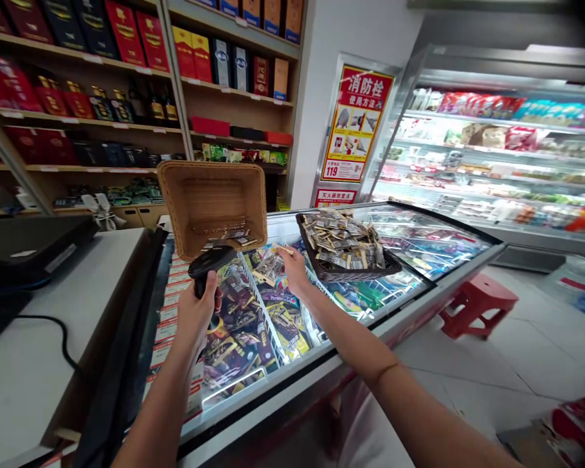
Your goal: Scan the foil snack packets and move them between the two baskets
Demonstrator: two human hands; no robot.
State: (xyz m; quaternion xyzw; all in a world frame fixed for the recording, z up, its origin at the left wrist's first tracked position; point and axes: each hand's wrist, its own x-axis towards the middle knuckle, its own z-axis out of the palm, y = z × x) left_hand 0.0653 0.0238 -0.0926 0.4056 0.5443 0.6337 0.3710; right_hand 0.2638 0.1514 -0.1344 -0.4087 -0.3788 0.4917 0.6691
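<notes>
My left hand (198, 305) is wrapped round the handle of a black barcode scanner (210, 260), held over the glass-topped freezer. With its fingers pinched, my right hand (292, 265) grips the edge of a small clear packet (272, 268) with a pale border; its contents are too small to name. The scanner's head points toward the packet. Behind the scanner, a tan woven basket (214, 195) is tilted toward me, with a few similar packets (238, 235) at its bottom. To the right of my right hand, a dark wicker tray (355, 275) holds a heap of similar packets (344, 237).
Under the glass of the freezer (246, 396) lie packaged frozen goods. A grey counter (92, 286) with a black cable stands at left. Shelves of boxed bottles (127, 97) rise behind. A red stool (482, 300) and a lit refrigerated display (492, 143) are at right.
</notes>
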